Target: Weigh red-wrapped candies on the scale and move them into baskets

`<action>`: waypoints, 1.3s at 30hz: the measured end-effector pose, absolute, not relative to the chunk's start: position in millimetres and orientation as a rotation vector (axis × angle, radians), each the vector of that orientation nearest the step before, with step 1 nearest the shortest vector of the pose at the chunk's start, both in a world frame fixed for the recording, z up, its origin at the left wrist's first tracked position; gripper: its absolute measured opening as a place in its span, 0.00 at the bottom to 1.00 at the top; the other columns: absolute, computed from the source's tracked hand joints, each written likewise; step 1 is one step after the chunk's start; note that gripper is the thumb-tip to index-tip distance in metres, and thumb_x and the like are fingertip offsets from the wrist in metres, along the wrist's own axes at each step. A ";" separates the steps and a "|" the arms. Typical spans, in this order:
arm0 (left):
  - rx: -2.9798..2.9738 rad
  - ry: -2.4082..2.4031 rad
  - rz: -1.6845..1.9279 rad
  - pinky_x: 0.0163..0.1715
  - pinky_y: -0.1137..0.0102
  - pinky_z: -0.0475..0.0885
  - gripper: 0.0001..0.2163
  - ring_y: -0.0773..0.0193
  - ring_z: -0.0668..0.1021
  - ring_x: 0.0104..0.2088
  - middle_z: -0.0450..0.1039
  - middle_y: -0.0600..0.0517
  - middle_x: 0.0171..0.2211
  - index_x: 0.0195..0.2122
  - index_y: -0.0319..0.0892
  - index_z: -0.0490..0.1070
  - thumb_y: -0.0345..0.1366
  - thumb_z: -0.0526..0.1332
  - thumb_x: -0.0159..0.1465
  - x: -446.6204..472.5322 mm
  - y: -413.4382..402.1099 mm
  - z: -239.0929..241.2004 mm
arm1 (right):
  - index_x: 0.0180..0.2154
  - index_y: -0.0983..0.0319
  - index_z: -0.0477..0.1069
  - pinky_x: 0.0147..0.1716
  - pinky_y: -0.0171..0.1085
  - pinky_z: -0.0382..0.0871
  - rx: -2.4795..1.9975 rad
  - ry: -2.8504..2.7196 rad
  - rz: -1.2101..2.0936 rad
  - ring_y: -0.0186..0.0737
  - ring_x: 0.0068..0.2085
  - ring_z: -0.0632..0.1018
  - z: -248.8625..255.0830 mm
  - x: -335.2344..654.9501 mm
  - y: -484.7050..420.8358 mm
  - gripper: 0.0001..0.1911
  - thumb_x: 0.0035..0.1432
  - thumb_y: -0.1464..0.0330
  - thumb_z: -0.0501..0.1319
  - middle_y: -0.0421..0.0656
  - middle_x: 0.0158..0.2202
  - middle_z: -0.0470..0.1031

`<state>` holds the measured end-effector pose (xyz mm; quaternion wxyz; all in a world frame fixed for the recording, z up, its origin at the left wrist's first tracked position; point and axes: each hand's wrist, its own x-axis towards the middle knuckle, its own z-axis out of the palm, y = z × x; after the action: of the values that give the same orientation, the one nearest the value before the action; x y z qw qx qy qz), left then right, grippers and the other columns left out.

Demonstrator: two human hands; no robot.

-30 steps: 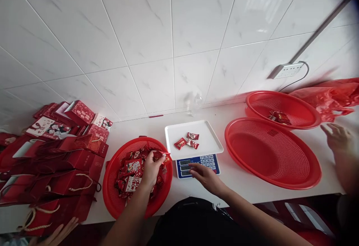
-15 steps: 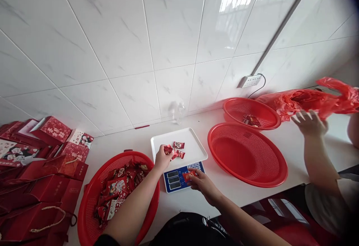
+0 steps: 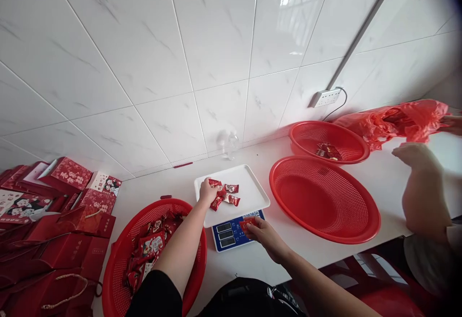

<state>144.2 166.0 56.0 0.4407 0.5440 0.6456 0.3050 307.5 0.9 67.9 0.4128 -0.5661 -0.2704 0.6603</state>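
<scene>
My left hand (image 3: 208, 193) reaches over the white tray (image 3: 252, 196) of a digital scale, its fingers pinched on a small red-wrapped candy (image 3: 215, 183). Several more red-wrapped candies (image 3: 231, 200) lie on the tray close to its fingertips. Above the scale's blue keypad (image 3: 236, 231), my right hand (image 3: 265, 234) is closed on a small red packet (image 3: 247, 223). Under my left forearm stands a red plastic basket (image 3: 115, 254) full of red candies and packets, partly hidden by the arm.
Red gift boxes and bags (image 3: 68, 244) crowd the left side. To the right are a large red basket (image 3: 325, 201) and another basket (image 3: 303, 131) holding some packets. Beyond them a co-worker's arm (image 3: 424, 187) is near red plastic bags (image 3: 393, 119). A power strip (image 3: 326, 98) is on the wall.
My left hand has shifted slightly left and up over the tray, and another candy now shows lying beside it. My right hand still holds its packet. The co-worker's arm has moved right.
</scene>
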 end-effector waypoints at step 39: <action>1.083 1.242 0.656 0.23 0.74 0.62 0.22 0.70 0.69 0.22 0.67 0.55 0.23 0.31 0.40 0.66 0.57 0.57 0.51 99.2 1.7 77.9 | 0.25 0.64 0.67 0.23 0.30 0.61 -1.441 -0.944 1.743 0.27 0.22 0.67 80.5 279.0 19.5 0.16 0.45 0.56 0.63 0.36 0.21 0.68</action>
<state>99.2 1.7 77.9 0.6319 0.4732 0.5427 0.2868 279.0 19.5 80.5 0.3386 -0.5531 -0.3626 0.6693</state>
